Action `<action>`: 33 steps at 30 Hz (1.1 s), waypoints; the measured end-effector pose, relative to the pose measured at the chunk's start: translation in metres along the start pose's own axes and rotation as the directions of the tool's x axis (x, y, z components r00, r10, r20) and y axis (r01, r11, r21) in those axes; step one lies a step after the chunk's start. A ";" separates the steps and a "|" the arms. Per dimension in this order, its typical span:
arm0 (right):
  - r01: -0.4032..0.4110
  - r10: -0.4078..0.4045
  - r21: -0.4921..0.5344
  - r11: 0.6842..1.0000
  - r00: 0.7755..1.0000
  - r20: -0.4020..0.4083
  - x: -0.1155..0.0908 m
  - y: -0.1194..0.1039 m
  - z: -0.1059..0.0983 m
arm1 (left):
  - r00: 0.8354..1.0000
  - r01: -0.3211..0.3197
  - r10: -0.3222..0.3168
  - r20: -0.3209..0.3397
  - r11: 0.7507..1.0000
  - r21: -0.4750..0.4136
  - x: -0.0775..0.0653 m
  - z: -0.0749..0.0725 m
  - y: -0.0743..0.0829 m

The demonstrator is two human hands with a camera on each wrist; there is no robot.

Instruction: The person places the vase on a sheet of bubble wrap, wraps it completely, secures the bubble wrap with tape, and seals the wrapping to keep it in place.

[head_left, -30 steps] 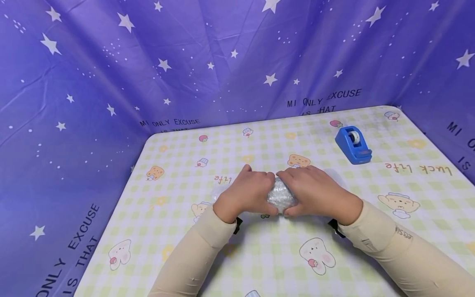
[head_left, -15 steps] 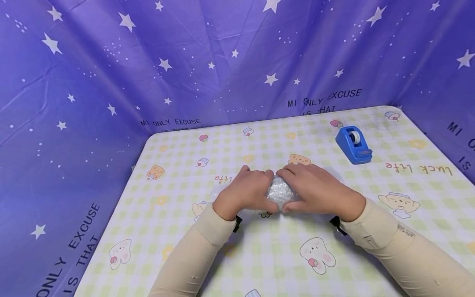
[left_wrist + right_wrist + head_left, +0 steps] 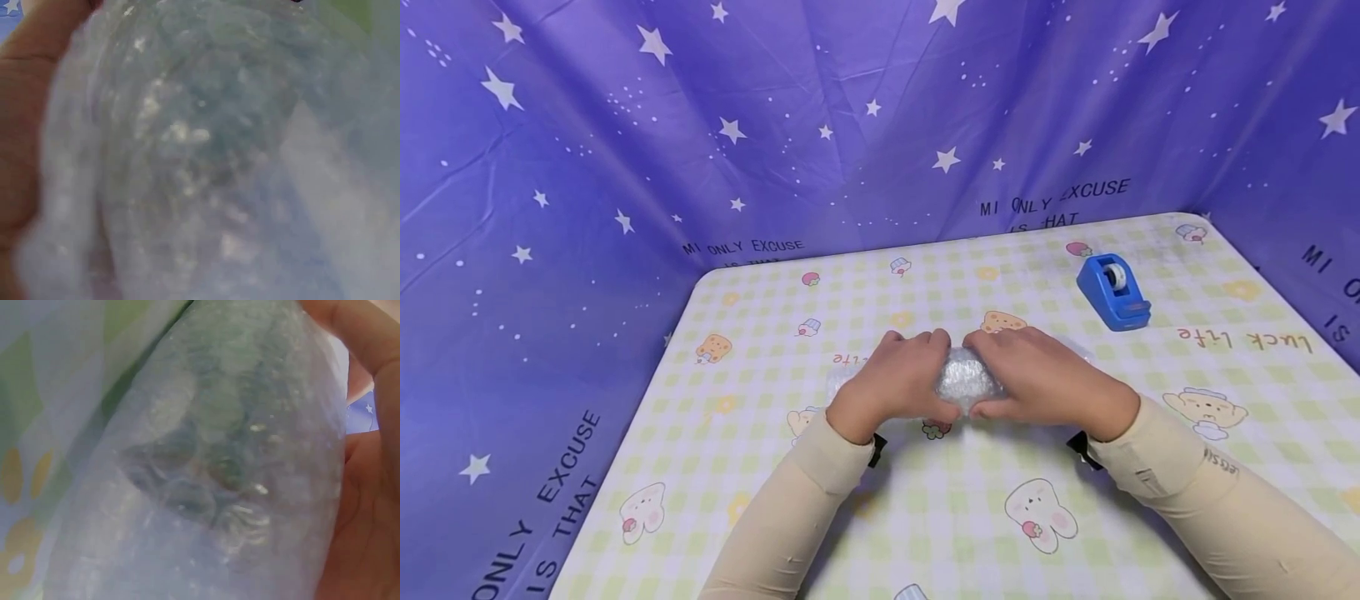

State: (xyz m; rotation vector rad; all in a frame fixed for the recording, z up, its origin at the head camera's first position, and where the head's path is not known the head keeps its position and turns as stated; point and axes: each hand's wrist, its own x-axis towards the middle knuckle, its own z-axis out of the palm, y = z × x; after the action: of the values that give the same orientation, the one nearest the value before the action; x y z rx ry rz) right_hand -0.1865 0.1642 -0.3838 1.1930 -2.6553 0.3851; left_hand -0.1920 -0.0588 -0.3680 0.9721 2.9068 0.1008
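Observation:
A roll of clear bubble wrap (image 3: 966,377) lies crosswise near the middle of the table, with whatever is inside it too blurred to tell. My left hand (image 3: 901,379) grips its left part, fingers over the far side and thumb on the near side. From the right, my right hand (image 3: 1045,379) grips it the same way. Both thumbs nearly meet at the near edge. Up close in the left wrist view, the bubble wrap (image 3: 187,144) fills most of the picture. In the right wrist view, the bubble wrap (image 3: 219,462) narrows away between fingers and table.
A blue tape dispenser (image 3: 1114,293) with a roll of tape stands at the back right of the table. The tabletop (image 3: 955,517) has a green checked cloth with cartoon prints. Purple starry curtains (image 3: 850,108) hang behind and at both sides.
Both hands and the bubble wrap have shifted slightly away from me, uncovering more of a strawberry print on the near side. The tape dispenser has stayed put.

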 end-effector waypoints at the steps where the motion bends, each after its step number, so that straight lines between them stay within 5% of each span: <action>1: 0.008 -0.008 -0.001 1.000 1.000 -0.005 0.000 0.000 0.000 | 1.000 0.001 -0.001 -0.002 1.000 -0.005 0.000 0.000 -0.001; 8: 0.040 -0.041 -0.051 0.998 0.999 -0.020 0.001 0.002 -0.002 | 1.000 -0.001 0.001 -0.018 1.000 0.010 -0.001 -0.003 -0.003; 16: -0.019 0.019 -0.001 1.000 1.000 -0.004 0.002 0.004 -0.002 | 0.995 -0.016 0.020 -0.095 0.999 0.048 -0.003 -0.006 -0.004; 33: -0.028 0.028 0.015 1.000 1.000 -0.012 0.001 0.010 -0.002 | 0.996 -0.002 0.005 -0.094 1.000 0.027 -0.002 -0.013 -0.011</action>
State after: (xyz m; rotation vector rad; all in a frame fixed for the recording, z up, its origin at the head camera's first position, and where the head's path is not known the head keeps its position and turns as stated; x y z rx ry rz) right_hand -0.1951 0.1704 -0.3834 1.1555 -2.6658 0.4158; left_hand -0.1983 -0.0688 -0.3556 1.0032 3.0000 0.1108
